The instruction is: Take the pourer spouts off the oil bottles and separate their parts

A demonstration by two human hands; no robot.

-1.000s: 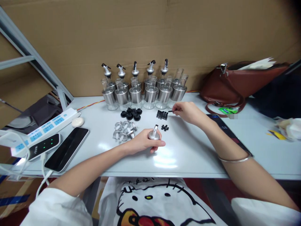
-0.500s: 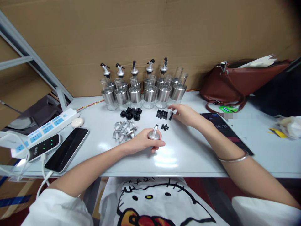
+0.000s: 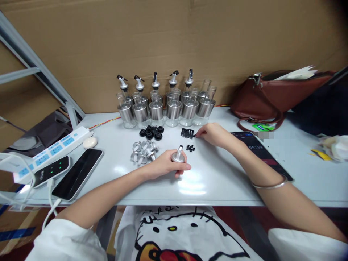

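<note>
My left hand (image 3: 165, 165) rests on the white table (image 3: 217, 177), closed around a silver metal pourer cap (image 3: 178, 155) with its spout upright. My right hand (image 3: 214, 133) lies farther back, its fingertips pinched on a small black stick (image 3: 196, 135) beside the row of black sticks (image 3: 187, 132). A few tiny black rings (image 3: 190, 148) lie between my hands. Left of them sit a pile of silver pourer caps (image 3: 143, 151) and a cluster of black rubber stoppers (image 3: 152, 132).
Glass bottles with steel sleeves (image 3: 165, 105) line the cardboard wall; the back ones carry pourers. A phone showing a timer (image 3: 258, 152) lies under my right forearm. A brown bag (image 3: 274, 98) stands right. At left are a power strip (image 3: 51, 150), a dark phone (image 3: 77, 173) and a charger (image 3: 50, 170).
My right hand dropped the black stick beside the row, then closed its fingertips on it again. My left hand has kept still with the cap.
</note>
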